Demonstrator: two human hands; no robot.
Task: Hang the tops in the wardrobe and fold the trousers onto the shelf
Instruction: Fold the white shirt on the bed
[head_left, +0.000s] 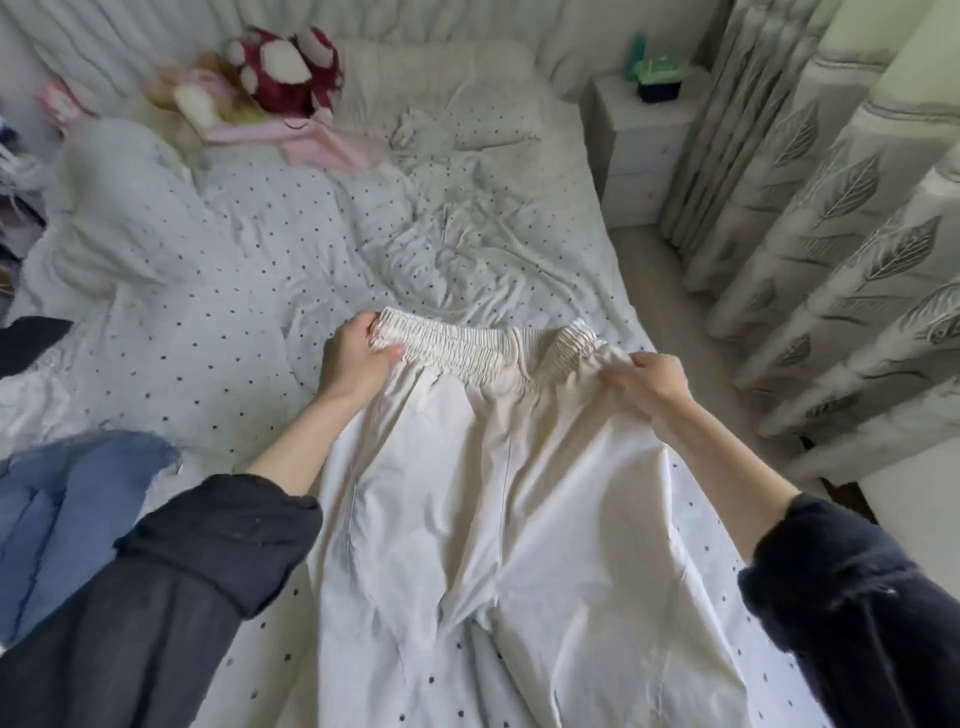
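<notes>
Dark sleeves (156, 597) nearest cam. Cream trousers (493, 519) spread on dotted bed (234, 312), both hands on elastic waistband: L hand (353, 358) pinching left end, R hand (649, 389) gripping right. Blue garment (67, 514) to left.

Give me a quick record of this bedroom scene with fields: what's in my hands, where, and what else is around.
held item: cream trousers, elastic waistband away from the person
left hand: grips the waistband's left end
right hand: pinches the fabric just below the waistband's right end
surface: bed with dotted duvet, trouser legs spread over it
other clothes: blue garment at left
near headboard: mushroom plush toy
beside bed: white nightstand, leaf-print curtains
</notes>
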